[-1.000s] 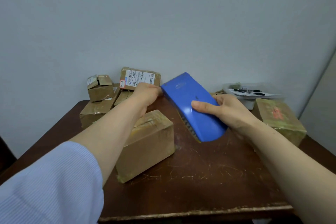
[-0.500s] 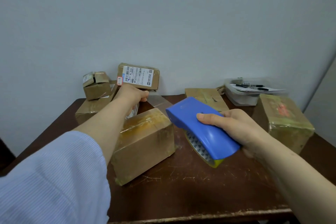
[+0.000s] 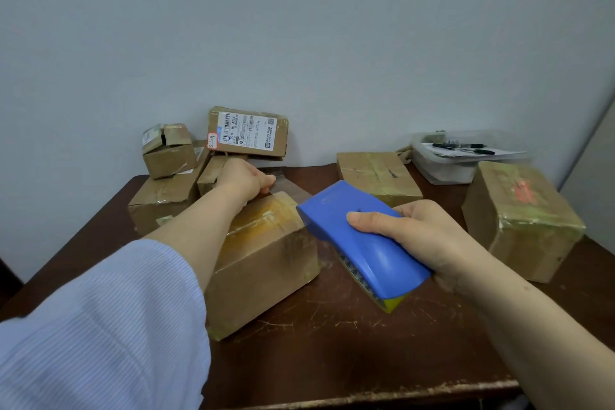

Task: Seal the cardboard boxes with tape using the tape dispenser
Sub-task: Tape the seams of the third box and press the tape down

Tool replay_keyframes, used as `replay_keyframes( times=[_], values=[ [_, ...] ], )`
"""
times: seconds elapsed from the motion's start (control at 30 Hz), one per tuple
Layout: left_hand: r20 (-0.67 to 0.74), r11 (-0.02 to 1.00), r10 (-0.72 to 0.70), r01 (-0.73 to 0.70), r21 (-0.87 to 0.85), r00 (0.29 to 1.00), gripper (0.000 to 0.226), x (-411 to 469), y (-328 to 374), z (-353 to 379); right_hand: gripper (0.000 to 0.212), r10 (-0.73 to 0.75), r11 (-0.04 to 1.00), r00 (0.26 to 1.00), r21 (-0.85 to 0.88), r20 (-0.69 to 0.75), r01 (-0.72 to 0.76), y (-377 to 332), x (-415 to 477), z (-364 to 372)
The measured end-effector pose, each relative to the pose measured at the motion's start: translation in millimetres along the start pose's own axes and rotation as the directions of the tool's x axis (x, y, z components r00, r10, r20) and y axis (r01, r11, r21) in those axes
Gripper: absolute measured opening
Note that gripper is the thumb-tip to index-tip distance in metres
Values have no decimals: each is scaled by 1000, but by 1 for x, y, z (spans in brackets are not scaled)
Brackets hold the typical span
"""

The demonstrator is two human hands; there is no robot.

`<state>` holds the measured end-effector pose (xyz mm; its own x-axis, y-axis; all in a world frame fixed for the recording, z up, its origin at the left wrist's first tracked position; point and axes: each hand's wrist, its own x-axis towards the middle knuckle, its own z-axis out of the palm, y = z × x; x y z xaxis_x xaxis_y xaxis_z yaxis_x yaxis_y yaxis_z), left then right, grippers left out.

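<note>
Nearest me, at about 4 o'clock on the table, the right hand wraps the blue tape dispenser, thumb laid along its top, fingers curled round the far side. In the last second I watched it drop from up at the back and draw towards me. That leaves a clear strip of tape stretched back to 11 o'clock, where the left hand curls over the far end of the cardboard box, apparently pinning the free end; the fingertips are hidden. I judge the seam pass is only starting. The box lies mid-table, skewed, its top glossy with yellowed tape, corners scuffed. A labelled box leans at 12 o'clock.
</note>
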<state>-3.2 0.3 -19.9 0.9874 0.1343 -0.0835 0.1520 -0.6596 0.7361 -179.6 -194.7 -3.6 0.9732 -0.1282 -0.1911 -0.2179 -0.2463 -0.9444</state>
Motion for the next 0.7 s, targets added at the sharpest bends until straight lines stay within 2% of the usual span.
replay_keyframes(
  times=[0.17,0.37,0.5,0.57,0.63,0.7],
  values=[
    [-19,991,3,-1,137,1000,36,9,-7,8,31,17,999,1000,27,13,-17,5,2,-1],
    [-5,970,22,-20,241,1000,41,11,-7,14,33,28,999,999,44,16,-29,11,4,1],
    [-28,942,59,-46,332,998,62,8,-12,14,33,36,996,999,76,22,-38,14,5,1],
    [-149,931,172,-111,347,974,48,2,-12,12,34,31,996,999,87,30,-34,15,5,2],
    [-240,898,341,-240,369,909,25,-7,-9,10,35,21,996,999,91,46,-25,14,5,1],
    [-126,862,429,-363,355,895,31,-22,-3,8,32,29,995,997,94,68,-35,12,6,-2]
  ],
)
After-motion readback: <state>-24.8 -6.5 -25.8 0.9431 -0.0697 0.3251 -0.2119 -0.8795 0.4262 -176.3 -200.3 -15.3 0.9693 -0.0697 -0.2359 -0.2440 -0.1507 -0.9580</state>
